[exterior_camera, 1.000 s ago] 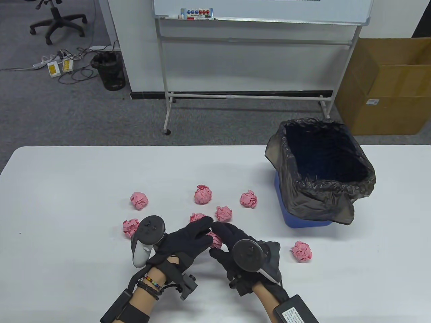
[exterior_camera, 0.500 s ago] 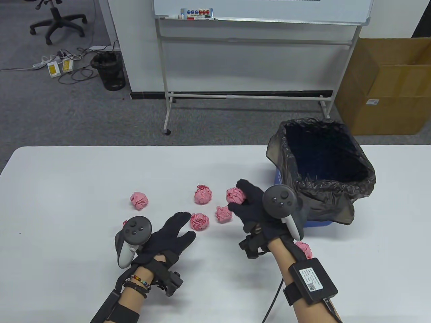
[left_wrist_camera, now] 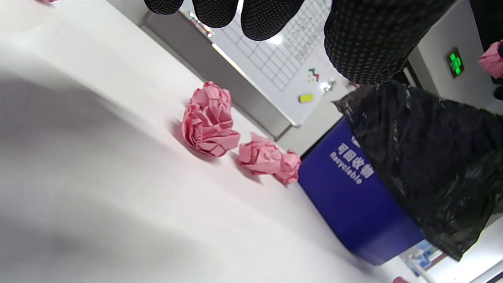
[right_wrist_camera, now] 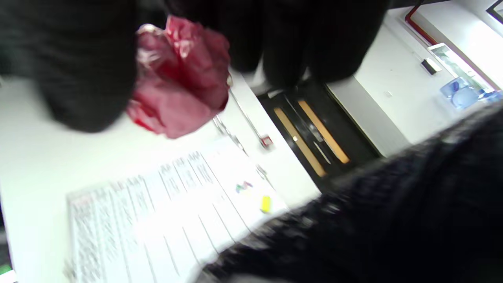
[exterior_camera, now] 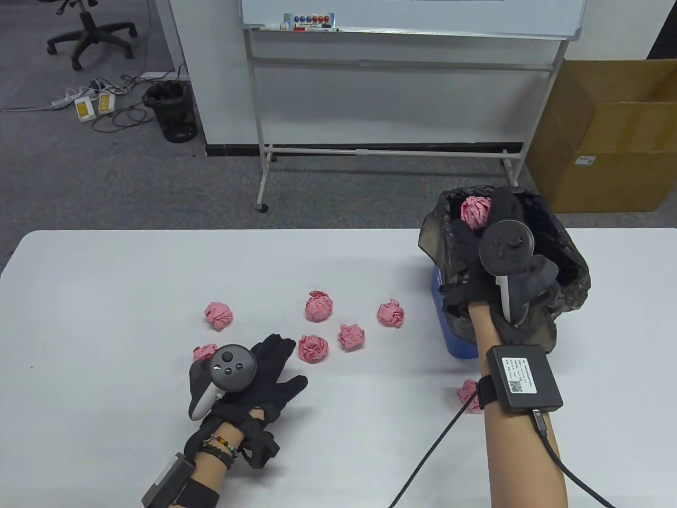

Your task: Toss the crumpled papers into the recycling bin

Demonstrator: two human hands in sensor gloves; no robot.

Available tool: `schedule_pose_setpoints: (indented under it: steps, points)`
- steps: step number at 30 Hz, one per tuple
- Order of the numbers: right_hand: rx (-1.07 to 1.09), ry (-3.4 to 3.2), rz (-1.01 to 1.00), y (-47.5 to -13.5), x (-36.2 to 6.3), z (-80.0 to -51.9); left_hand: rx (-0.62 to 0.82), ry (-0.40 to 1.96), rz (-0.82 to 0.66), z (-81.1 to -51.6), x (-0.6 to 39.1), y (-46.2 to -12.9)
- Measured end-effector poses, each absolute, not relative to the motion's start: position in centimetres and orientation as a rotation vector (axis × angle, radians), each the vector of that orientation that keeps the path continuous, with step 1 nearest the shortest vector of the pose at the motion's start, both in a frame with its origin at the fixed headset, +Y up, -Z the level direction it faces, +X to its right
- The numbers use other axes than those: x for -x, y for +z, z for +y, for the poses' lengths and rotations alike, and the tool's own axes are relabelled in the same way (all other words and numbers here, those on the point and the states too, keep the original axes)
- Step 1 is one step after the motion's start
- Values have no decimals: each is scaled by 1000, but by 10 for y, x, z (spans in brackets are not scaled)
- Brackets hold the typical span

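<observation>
— One ball [exterior_camera: 475, 211] pinched in right hand [exterior_camera: 484, 248] fingers; bin [exterior_camera: 574, 288] mouth directly below them.
— Left hand [exterior_camera: 264, 378]?
— Splayed flat, holds nothing; nearest loose ball [exterior_camera: 313, 348] just beyond its fingertips.

Grey carpet [exterior_camera: 106, 174] covers the floor beyond the white desk [exterior_camera: 106, 286]. A whiteboard [exterior_camera: 412, 18] on a wheeled stand faces it, with a cardboard box [exterior_camera: 608, 132] at right, an office chair [exterior_camera: 87, 29] and a black wastebasket [exterior_camera: 172, 111] at left.
</observation>
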State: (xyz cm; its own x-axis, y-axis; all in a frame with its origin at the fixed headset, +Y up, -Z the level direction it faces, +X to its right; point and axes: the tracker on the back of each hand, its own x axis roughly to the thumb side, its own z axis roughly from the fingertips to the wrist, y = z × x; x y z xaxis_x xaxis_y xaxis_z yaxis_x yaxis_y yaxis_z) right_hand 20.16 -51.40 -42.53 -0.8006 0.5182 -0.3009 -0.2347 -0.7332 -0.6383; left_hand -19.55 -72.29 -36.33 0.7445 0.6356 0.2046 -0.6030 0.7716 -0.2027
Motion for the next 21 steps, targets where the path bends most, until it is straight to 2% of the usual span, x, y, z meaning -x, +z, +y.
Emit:
schedule_pose_setpoints:
  steps: [1,2,5,16,21]
  points:
    - [695,2584,-685,-428,-205,-517,123,656,-272,-723,195,-363]
    - [706,2619,-622,-428,-206,-518,121,641,-274,-723,194,-363]
    - [628,2592,-681,-425,-203,-520,127,634,-281,-723,193,-363]
    - [309,2730,-622,-399,-152,-516,108,589,-300,-722,189,-361]
    - [135,2771,-553,-380,-120,-531,102,558,-307,-722,187,-362]
